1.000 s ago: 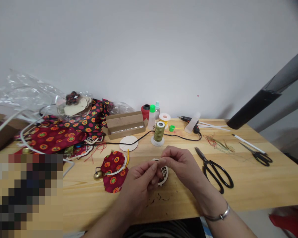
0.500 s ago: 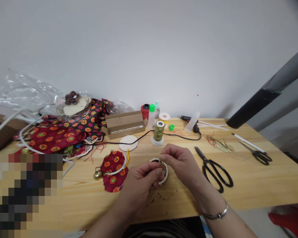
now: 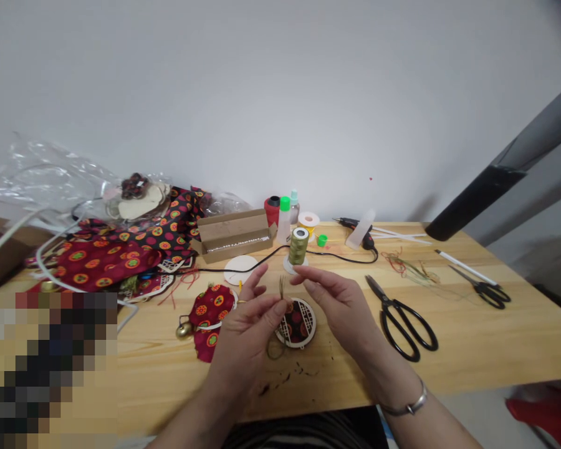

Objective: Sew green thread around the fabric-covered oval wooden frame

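Observation:
My left hand (image 3: 250, 324) pinches a small bundle of olive threads (image 3: 282, 287) between thumb and index finger, the ends pointing up and a loop hanging below. My right hand (image 3: 339, 305) is to its right, thumb and fingertips close together near the thread ends; whether a strand is between them is too small to tell. Between the hands a round white-rimmed piece with dark patterned fabric (image 3: 297, 322) lies on the table. Behind them stands an olive thread spool (image 3: 299, 246). Left of my left hand lie red patterned fabric rounds (image 3: 212, 305) with a brass bell (image 3: 184, 329).
Large black-handled scissors (image 3: 404, 321) lie to the right, smaller scissors (image 3: 489, 293) beyond. Further back are a cardboard box (image 3: 234, 237), a green-capped bottle (image 3: 285, 221) and a glue gun (image 3: 367, 240) with its black cord. Patterned fabric (image 3: 107, 259) is heaped at left.
My left hand has moved left and up off the round piece, which now shows more fully. The olive thread bundle has come into view in its fingers. My right hand has shifted slightly, its fingers more extended.

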`<state>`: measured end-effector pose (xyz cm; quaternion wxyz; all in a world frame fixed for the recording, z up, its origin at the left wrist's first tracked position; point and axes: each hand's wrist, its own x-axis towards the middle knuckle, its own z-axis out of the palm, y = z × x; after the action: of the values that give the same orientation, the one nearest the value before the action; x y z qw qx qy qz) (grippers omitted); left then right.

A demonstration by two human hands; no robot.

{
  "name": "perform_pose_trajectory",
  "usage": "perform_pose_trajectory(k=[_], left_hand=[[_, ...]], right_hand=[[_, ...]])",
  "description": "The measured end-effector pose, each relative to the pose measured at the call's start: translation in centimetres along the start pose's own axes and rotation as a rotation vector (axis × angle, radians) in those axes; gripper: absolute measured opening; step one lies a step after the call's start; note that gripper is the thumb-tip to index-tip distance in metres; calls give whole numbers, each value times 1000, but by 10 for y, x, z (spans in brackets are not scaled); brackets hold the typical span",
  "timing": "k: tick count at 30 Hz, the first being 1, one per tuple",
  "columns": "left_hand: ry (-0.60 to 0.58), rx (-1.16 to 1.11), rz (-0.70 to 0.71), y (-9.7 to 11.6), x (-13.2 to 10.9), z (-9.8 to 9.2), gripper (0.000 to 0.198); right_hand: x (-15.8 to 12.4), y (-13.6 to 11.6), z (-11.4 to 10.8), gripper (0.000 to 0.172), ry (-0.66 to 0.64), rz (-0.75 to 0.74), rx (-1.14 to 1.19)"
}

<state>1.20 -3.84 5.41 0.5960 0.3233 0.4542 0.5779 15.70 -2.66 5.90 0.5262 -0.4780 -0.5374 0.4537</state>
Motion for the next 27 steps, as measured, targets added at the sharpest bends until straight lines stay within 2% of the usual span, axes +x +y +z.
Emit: perform_pose_trajectory(k=[3,6,9,11,12,15,16,18,21,24,27], left_hand=[[-56,-16,36,-1,2,-1,5],[-56,-48,55,-3,4,-2,3],[-67,-111,93,-4,4,-3,5],[-95,-162,117,-3,3,-3,8],[-110,-179,127,-3,2,-4,10],[-157,-149,145,0,0,-5,11],[-185,-112,144,1,-2,-6,11],[-232,-28,155,3,-4,-7,11],[-259,55,177,6,-9,-9,11],[-239,77,169,5,-12,-14,8],[-218,91,152,4,-13,-19,6]], right_hand=[[-5,3,7,31,-122,-16,38],[-7,5,10,32,-204,-60,5],[-5,9,5,32,-97,-125,-195],[-3,12,-1,39,-40,-161,-399],[-2,12,-4,45,-57,-165,-495],[-3,13,-6,63,-233,-120,-677],[-3,12,-4,63,-277,-101,-702],[0,11,0,49,-302,-73,-714],[11,10,7,21,-229,-77,-641],[29,5,9,19,-163,-115,-541],[46,-6,10,18,-168,-125,-469]])
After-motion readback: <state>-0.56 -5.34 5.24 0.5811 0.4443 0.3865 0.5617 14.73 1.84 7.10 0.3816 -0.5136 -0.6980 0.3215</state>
